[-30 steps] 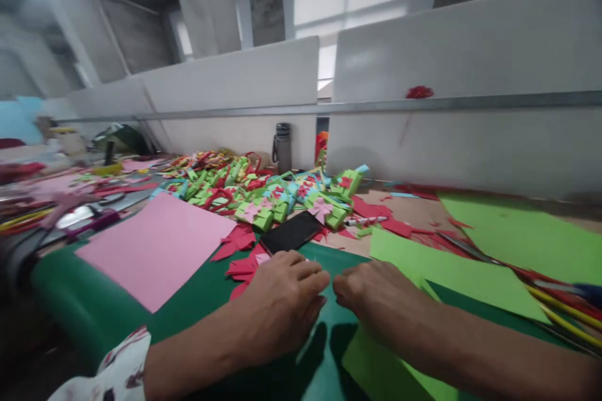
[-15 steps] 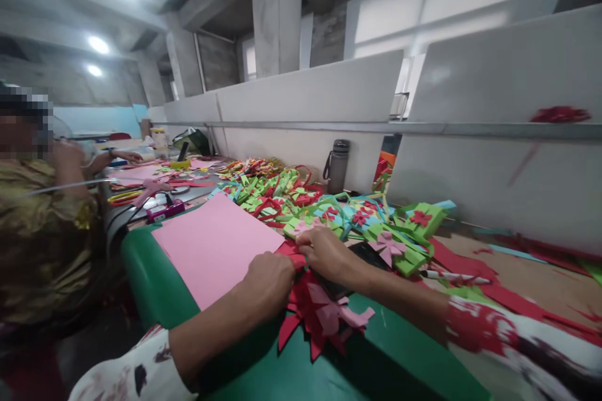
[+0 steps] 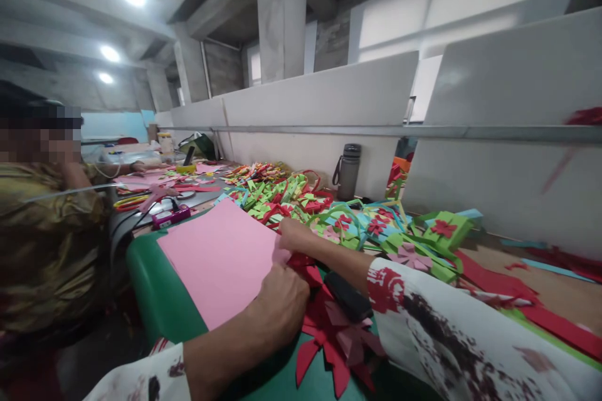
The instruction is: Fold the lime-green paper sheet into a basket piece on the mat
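Observation:
A pink paper sheet (image 3: 219, 257) lies on the green mat (image 3: 155, 291). My right hand (image 3: 292, 237) pinches the sheet's right edge, fingers closed on it. My left hand (image 3: 281, 304) rests on the sheet's near right corner with its fingers curled down; what they grip is hidden. Red and pink paper flower cut-outs (image 3: 329, 332) lie just right of my left hand. A black phone (image 3: 348, 296) lies among them, under my right forearm.
A pile of green, red and blue paper baskets (image 3: 376, 232) fills the table behind. A grey bottle (image 3: 348, 171) stands by the white partition (image 3: 320, 106). Another person (image 3: 42, 244) sits at the left, beside scissors and a purple tool (image 3: 172, 216).
My view swung left, away from the green sheets. Both hands moved from the dark green paper over to the pink sheet, and my right hand took hold of its edge.

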Action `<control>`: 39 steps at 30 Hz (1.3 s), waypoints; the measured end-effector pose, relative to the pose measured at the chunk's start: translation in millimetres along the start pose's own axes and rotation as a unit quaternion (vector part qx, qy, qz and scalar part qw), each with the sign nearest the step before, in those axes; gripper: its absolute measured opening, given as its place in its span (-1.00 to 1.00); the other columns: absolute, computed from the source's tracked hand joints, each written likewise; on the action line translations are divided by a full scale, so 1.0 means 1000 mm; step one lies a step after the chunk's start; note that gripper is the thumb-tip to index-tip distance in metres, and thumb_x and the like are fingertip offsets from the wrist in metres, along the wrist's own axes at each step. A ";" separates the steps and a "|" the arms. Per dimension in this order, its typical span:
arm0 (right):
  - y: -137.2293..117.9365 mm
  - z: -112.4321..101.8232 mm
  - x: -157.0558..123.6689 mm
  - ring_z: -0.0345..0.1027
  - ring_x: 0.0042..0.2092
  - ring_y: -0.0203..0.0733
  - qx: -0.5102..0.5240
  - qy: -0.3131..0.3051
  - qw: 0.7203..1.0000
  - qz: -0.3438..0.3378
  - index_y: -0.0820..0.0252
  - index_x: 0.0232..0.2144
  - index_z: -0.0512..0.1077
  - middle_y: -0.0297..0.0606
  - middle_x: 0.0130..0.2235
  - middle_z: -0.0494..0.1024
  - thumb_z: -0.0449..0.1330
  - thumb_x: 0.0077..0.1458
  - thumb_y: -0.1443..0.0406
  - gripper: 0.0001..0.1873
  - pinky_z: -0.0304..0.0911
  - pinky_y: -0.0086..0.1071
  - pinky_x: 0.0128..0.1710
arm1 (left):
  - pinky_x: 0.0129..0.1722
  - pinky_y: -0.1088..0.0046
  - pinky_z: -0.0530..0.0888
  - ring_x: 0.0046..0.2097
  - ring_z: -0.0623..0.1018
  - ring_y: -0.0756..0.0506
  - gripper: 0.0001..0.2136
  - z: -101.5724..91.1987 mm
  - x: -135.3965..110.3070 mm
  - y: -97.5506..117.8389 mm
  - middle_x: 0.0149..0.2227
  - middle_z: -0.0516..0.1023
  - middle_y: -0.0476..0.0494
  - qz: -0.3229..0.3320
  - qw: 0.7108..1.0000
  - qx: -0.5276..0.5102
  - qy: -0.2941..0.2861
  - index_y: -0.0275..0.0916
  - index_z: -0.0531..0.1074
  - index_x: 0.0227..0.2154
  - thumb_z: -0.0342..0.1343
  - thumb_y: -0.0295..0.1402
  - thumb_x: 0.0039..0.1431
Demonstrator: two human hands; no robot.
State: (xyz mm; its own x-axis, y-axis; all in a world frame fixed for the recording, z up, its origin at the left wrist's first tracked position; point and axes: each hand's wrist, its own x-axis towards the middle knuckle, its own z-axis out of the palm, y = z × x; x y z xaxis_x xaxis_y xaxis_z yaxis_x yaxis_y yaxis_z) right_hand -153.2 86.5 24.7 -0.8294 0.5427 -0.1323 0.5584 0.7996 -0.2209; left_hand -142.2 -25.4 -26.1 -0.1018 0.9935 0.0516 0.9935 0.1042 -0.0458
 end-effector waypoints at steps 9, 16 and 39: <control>0.009 0.000 -0.005 0.38 -0.06 -0.07 0.116 0.029 0.992 -0.024 0.23 -0.01 0.38 -0.19 0.02 0.43 0.17 0.19 0.18 -0.64 0.36 -0.14 -0.13 | -0.16 0.24 0.51 -0.13 0.52 -0.11 -0.76 -0.012 -0.004 0.009 -0.10 0.48 -0.18 -0.083 0.996 0.038 -0.020 -0.31 0.40 -0.08 0.10 -0.29 0.27; 0.043 -0.012 -0.039 0.38 -0.07 -0.06 0.236 0.122 0.964 0.013 0.24 -0.03 0.39 -0.20 0.02 0.43 0.18 0.18 0.17 -0.64 0.37 -0.16 -0.15 | -0.22 0.08 0.45 -0.07 0.45 -0.34 -0.74 -0.025 -0.011 0.021 -0.06 0.43 -0.48 -0.057 0.993 -0.079 0.074 -0.45 0.35 -0.04 -0.02 -0.49 0.22; 0.048 -0.011 -0.061 0.39 -0.08 -0.12 0.515 0.163 0.840 0.044 0.22 0.01 0.35 -0.16 0.01 0.43 0.15 0.21 0.19 -0.64 0.37 -0.14 -0.13 | -0.29 0.34 0.49 -0.19 0.52 -0.11 -0.58 -0.024 0.027 0.029 -0.14 0.48 -0.21 -0.121 0.436 -0.874 0.176 -0.31 0.38 -0.09 0.00 -0.02 0.26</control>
State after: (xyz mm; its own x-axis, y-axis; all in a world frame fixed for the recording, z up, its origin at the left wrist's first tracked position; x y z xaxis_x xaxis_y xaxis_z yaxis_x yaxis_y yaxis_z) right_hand -75.1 94.6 33.2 -0.6442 0.7637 0.0423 0.1698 0.1967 -0.9657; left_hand -114.6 3.8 -2.5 -0.5060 0.8625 0.0084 -0.4930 -0.2972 0.8177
